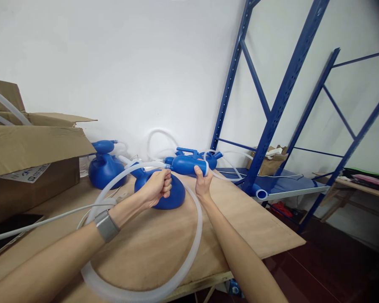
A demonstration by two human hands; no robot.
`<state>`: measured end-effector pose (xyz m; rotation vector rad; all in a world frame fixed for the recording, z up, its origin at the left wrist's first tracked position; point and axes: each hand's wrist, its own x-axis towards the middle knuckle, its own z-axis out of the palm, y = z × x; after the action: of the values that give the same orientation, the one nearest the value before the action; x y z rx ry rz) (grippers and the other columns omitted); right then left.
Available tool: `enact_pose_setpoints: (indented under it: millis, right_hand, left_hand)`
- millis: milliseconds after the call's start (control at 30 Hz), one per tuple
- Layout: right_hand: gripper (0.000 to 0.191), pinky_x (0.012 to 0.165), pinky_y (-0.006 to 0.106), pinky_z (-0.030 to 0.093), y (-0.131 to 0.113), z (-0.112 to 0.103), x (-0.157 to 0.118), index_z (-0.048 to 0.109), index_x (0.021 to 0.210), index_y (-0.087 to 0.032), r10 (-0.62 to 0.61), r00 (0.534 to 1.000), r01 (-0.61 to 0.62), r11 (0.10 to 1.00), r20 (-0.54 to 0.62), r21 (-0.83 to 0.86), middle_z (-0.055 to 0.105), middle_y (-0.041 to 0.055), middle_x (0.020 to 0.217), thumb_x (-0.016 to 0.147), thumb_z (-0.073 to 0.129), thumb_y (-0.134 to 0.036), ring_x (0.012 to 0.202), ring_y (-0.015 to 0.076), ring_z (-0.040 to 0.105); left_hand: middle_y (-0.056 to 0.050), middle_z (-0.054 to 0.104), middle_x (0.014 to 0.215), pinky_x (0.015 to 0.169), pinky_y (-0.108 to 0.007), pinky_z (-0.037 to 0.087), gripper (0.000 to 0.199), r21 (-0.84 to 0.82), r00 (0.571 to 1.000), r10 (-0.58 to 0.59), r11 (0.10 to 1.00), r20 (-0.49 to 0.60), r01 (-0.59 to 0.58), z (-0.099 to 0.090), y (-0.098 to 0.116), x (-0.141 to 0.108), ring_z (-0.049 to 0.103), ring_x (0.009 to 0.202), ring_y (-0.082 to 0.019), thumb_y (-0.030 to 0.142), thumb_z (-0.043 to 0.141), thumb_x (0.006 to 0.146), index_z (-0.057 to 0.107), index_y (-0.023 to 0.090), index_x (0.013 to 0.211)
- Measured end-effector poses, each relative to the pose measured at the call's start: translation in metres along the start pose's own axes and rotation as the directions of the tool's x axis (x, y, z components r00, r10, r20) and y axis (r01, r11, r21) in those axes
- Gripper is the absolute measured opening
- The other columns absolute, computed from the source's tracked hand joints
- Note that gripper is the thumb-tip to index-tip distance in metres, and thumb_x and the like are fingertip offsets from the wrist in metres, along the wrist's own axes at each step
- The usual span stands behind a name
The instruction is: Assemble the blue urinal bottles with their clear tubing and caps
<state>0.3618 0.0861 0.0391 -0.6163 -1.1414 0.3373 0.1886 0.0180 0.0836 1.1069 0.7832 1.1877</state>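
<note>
My right hand (pixel 204 182) grips a blue plastic urinal bottle (pixel 185 165) by its end with the white rim, thumb on top. The bottle lies sideways in the air, its narrow end to the left. A ribbed connector there joins a translucent hose (pixel 199 219), which loops down over the table's front and back up on the left. My left hand (pixel 159 186) is a closed fist just below the connector; what its fingers hold, if anything, is hidden. A grey band circles the left wrist. Behind the fist sits a round blue urinal jug (pixel 173 194) with a slanted neck.
On the wooden table (pixel 255 223) stand another blue jug (pixel 105 170) and an opened cardboard box (pixel 34 147) at left. More blue bottles and hoses lie at the back. A blue metal rack (pixel 279 92) rises at right, with a small carton (pixel 271 162) on its shelf.
</note>
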Motion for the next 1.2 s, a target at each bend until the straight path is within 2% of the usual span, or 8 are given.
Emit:
enact_pose_setpoints:
  millis: [267, 567, 733, 900, 967, 1067, 1133, 1200]
  right_hand:
    - [0.042, 0.09, 0.039, 0.054, 0.003, 0.001, -0.001, 0.072, 0.104, -0.015, 0.035, 0.999, -0.035, 0.999, -0.001, 0.009, 0.074, 0.0084, 0.1, 0.08, 0.071, -0.049, 0.091, 0.0234, 0.067]
    - [0.033, 0.091, 0.038, 0.055, 0.006, 0.0, 0.001, 0.069, 0.085, -0.017, 0.125, 0.989, -0.118, 0.988, -0.072, 0.095, 0.074, 0.0058, 0.094, 0.075, 0.077, -0.047, 0.088, 0.0223, 0.067]
    - [0.035, 0.085, 0.036, 0.057, 0.01, 0.003, 0.005, 0.07, 0.094, -0.017, 0.23, 0.966, -0.211, 0.964, -0.114, 0.161, 0.074, 0.0044, 0.093, 0.079, 0.074, -0.048, 0.09, 0.0214, 0.068]
    - [0.042, 0.076, 0.033, 0.061, 0.021, 0.006, 0.009, 0.067, 0.108, -0.021, 0.4, 0.899, -0.344, 0.896, -0.177, 0.281, 0.075, 0.0045, 0.109, 0.082, 0.07, -0.053, 0.102, 0.0227, 0.07]
    - [0.042, 0.075, 0.034, 0.062, 0.03, 0.003, 0.011, 0.066, 0.111, -0.023, 0.469, 0.858, -0.39, 0.861, -0.21, 0.326, 0.074, 0.0047, 0.114, 0.084, 0.068, -0.055, 0.105, 0.0227, 0.07]
    - [0.039, 0.079, 0.036, 0.063, 0.049, -0.009, 0.016, 0.065, 0.114, -0.023, 0.535, 0.801, -0.437, 0.829, -0.267, 0.351, 0.074, 0.0059, 0.114, 0.092, 0.06, -0.055, 0.105, 0.0215, 0.07]
    - [0.038, 0.081, 0.038, 0.063, 0.062, -0.02, 0.019, 0.064, 0.118, -0.021, 0.556, 0.773, -0.455, 0.821, -0.305, 0.344, 0.072, 0.0077, 0.114, 0.101, 0.05, -0.052, 0.103, 0.021, 0.07]
    - [0.038, 0.085, 0.041, 0.063, 0.072, -0.031, 0.019, 0.064, 0.124, -0.019, 0.544, 0.775, -0.453, 0.834, -0.323, 0.316, 0.069, 0.0096, 0.119, 0.105, 0.048, -0.048, 0.103, 0.0217, 0.069]
  left_hand:
    - [0.011, 0.022, 0.053, 0.036, -0.017, 0.027, 0.039, 0.02, 1.0, 0.013, 1.0, 0.0, -0.013, -0.001, -0.004, 0.002, 0.018, 0.041, -0.007, 0.032, 0.043, 0.1, 0.03, 0.024, 0.064]
    - [0.012, 0.024, 0.053, 0.039, -0.02, 0.035, 0.04, 0.109, 1.0, 0.022, 0.994, 0.012, -0.023, -0.007, -0.009, 0.003, 0.022, 0.041, -0.007, 0.05, 0.06, 0.091, 0.041, 0.023, 0.068]
    - [0.011, 0.029, 0.055, 0.042, -0.02, 0.036, 0.028, 0.155, 0.993, 0.085, 0.985, -0.086, -0.071, -0.009, -0.003, 0.003, 0.031, 0.044, -0.008, 0.04, 0.063, 0.086, 0.044, 0.023, 0.074]
    - [0.005, 0.049, 0.068, 0.051, -0.022, 0.043, 0.013, 0.237, 0.935, 0.236, 0.956, -0.267, -0.173, -0.013, 0.016, 0.003, 0.05, 0.06, -0.012, 0.028, 0.062, 0.08, 0.052, 0.021, 0.085]
    - [0.002, 0.057, 0.081, 0.058, -0.023, 0.048, 0.019, 0.272, 0.91, 0.284, 0.941, -0.301, -0.203, -0.014, 0.027, 0.001, 0.059, 0.076, -0.015, 0.027, 0.063, 0.079, 0.056, 0.021, 0.095]
    - [-0.002, 0.062, 0.101, 0.068, -0.027, 0.052, 0.024, 0.366, 0.876, 0.408, 0.88, -0.257, -0.303, -0.012, 0.043, -0.007, 0.062, 0.1, -0.02, 0.031, 0.063, 0.08, 0.058, 0.023, 0.101]
    - [-0.003, 0.062, 0.109, 0.076, -0.03, 0.052, 0.022, 0.482, 0.83, 0.528, 0.783, -0.179, -0.394, -0.011, 0.054, -0.014, 0.06, 0.109, -0.022, 0.033, 0.061, 0.082, 0.058, 0.023, 0.101]
    - [-0.004, 0.063, 0.112, 0.085, -0.034, 0.051, 0.02, 0.618, 0.776, 0.621, 0.653, -0.107, -0.437, -0.012, 0.064, -0.021, 0.06, 0.111, -0.023, 0.035, 0.059, 0.084, 0.059, 0.023, 0.1]
